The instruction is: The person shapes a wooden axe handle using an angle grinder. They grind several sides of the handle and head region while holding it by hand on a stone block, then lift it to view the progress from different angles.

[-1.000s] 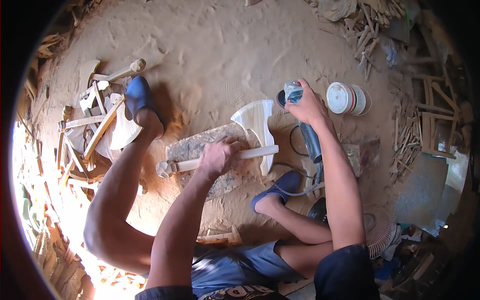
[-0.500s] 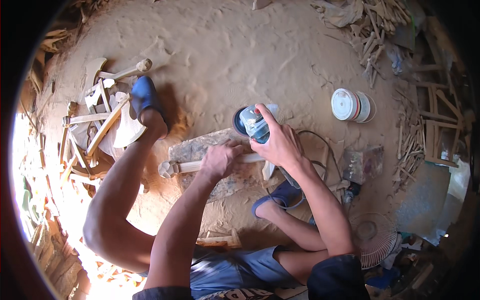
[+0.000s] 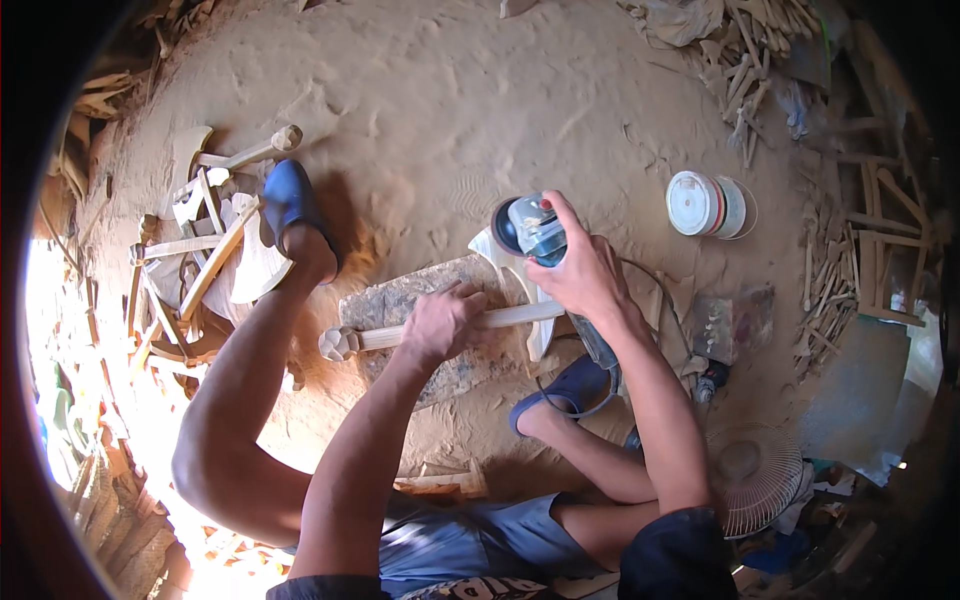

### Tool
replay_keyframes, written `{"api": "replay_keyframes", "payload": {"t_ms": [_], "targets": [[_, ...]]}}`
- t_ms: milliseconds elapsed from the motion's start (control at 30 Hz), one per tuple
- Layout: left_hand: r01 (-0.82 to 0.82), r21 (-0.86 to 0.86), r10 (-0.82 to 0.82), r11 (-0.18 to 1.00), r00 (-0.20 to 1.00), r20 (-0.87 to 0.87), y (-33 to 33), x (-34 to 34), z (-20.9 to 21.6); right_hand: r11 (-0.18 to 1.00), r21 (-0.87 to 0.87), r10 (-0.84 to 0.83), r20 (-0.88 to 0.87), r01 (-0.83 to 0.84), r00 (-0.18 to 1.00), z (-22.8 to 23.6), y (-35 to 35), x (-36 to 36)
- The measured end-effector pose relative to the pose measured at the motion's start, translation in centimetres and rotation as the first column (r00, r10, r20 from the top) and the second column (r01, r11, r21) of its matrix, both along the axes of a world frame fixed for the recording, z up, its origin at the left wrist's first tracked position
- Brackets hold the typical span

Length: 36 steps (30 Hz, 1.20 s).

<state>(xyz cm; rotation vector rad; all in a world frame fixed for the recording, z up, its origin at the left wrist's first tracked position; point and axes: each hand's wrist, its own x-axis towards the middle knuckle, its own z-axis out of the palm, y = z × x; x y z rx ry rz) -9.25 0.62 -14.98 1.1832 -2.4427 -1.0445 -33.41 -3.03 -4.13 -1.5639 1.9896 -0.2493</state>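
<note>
A carved pale wooden axe (image 3: 512, 316) lies across a worn wooden block (image 3: 400, 290), its knobbed end to the left and its head to the right. My left hand (image 3: 443, 322) is closed round the middle of the handle, holding it on the block. My right hand (image 3: 588, 275) grips a bluish-grey angle grinder (image 3: 541, 228) with a round dark disc. The disc is by the upper blade of the axe head; whether it touches the wood I cannot tell. A cable trails from the tool past my right forearm.
Several wooden axes (image 3: 215, 240) lie heaped by my left foot in a blue clog (image 3: 288, 195). Right of the grinder stand a white bucket (image 3: 695, 204), a box-like block (image 3: 733, 325) and a fan (image 3: 755, 478). Wood scraps (image 3: 820, 300) line the right side.
My right hand and the grinder have moved right and slightly up, uncovering the axe head's upper blade. My left hand stays on the handle.
</note>
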Motion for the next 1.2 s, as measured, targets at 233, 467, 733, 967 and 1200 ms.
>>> {"api": "replay_keyframes", "payload": {"t_ms": [233, 467, 733, 967, 1200], "targets": [[0.018, -0.001, -0.018, 1.0, 1.0, 0.025, 0.1, -1.0, 0.0, 0.991, 0.032, -0.126, -0.082, 0.129, 0.989, -1.1, -0.4, -2.0], [0.008, -0.083, -0.011, 0.996, 0.999, -0.032, 0.5, -0.6, -0.2, 0.921, -0.189, -0.342, 0.025, 0.341, 0.939, -0.8, 4.7, -5.6], [0.383, -0.423, -0.428, 0.821, 0.904, -0.013, -0.1, 3.0, -3.0, 0.667, -0.177, -0.458, 0.669, 0.724, 0.586, 4.1, 16.7, -3.1], [-0.083, -0.089, 0.092, 0.993, 0.991, 0.099, 0.3, 4.9, 0.2, 0.628, -0.248, -0.508, 0.587, 0.738, 0.63, 7.3, 21.2, -3.6], [-0.43, 0.157, 0.395, 0.889, 0.894, 0.214, -4.2, 2.0, -1.1, 0.768, -0.343, -0.402, 0.399, 0.54, 0.824, 6.5, 21.4, -2.1]]}}
